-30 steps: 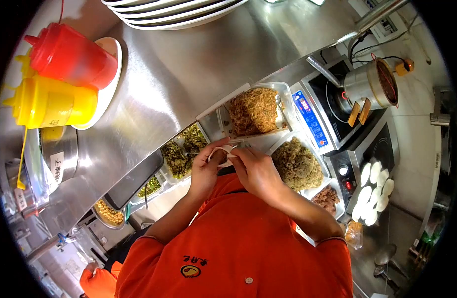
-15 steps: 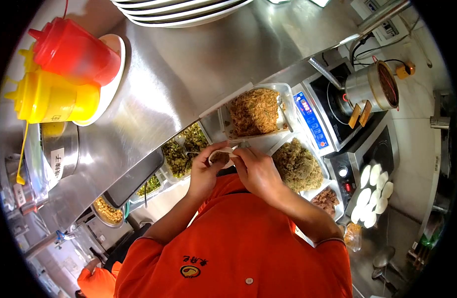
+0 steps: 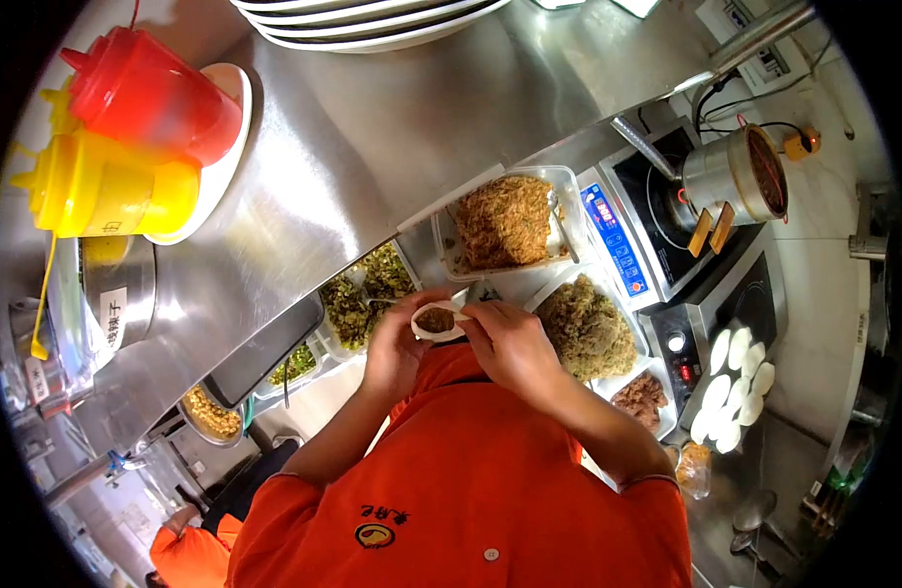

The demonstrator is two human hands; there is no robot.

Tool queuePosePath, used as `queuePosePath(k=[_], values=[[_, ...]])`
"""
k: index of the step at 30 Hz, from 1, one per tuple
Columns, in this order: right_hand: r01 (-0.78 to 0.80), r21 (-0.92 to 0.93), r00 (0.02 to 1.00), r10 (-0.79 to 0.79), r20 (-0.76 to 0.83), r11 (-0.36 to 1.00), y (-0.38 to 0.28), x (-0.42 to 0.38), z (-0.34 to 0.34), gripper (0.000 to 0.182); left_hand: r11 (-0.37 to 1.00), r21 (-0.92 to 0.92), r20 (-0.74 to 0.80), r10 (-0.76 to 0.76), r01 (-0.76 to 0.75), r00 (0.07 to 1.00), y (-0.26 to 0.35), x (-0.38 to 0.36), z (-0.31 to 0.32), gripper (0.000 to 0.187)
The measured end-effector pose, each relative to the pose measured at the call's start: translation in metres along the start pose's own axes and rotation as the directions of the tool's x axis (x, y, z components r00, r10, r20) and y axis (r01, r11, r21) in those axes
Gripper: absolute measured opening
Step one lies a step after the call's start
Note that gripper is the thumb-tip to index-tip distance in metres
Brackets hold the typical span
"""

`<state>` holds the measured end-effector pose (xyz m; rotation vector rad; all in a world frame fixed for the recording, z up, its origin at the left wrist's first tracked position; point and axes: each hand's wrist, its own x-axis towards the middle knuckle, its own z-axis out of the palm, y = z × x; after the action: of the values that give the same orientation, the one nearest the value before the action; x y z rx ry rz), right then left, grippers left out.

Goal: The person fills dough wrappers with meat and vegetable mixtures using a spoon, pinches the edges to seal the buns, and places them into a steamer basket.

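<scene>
Between my hands is an unsealed bun (image 3: 435, 321), a pale round of dough with brown filling showing in its open middle. My left hand (image 3: 396, 341) is cupped around one side of the dough. On the opposite side, my right hand (image 3: 510, 345) pinches the rim with thumb and fingertips. Just beyond my right hand lies a tub of greenish-brown minced filling (image 3: 585, 328). Near my left hand are containers of chopped greens (image 3: 348, 312). A tub of orange-brown shredded filling (image 3: 505, 223) stands past both hands.
Several white shaped dough pieces (image 3: 733, 387) lie at the right. A metal pot (image 3: 730, 176) sits on an induction cooker (image 3: 623, 240). Red (image 3: 162, 98) and yellow (image 3: 103, 191) squeeze bottles stand on the steel shelf (image 3: 373, 137). A co-worker's orange sleeve (image 3: 191, 557) shows at lower left.
The bun's opening has turned more toward me, so more of the brown filling shows. My right hand has shifted slightly along the rim, while my left hand still holds the dough.
</scene>
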<state>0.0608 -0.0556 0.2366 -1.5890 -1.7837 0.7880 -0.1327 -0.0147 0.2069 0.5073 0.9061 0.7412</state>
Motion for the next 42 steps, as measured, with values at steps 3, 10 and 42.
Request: queuePosePath(k=[3,10,42], values=[[0.015,0.066,1.0,-0.017,0.02,0.998,-0.01,-0.002,-0.005,0.016,0.956,-0.234,0.068,-0.164,0.176,0.984,-0.002,0.012,-0.012,0.049],[0.131,-0.058,0.991,-0.132,-0.016,0.99,-0.003,-0.011,-0.002,0.017,0.893,-0.311,0.139,-0.297,0.327,0.945,-0.023,0.029,-0.014,0.033],[-0.01,0.034,0.993,0.006,0.118,0.999,-0.009,-0.006,-0.002,0.023,0.968,-0.082,0.142,-0.223,0.236,0.964,-0.013,0.025,-0.015,0.036]])
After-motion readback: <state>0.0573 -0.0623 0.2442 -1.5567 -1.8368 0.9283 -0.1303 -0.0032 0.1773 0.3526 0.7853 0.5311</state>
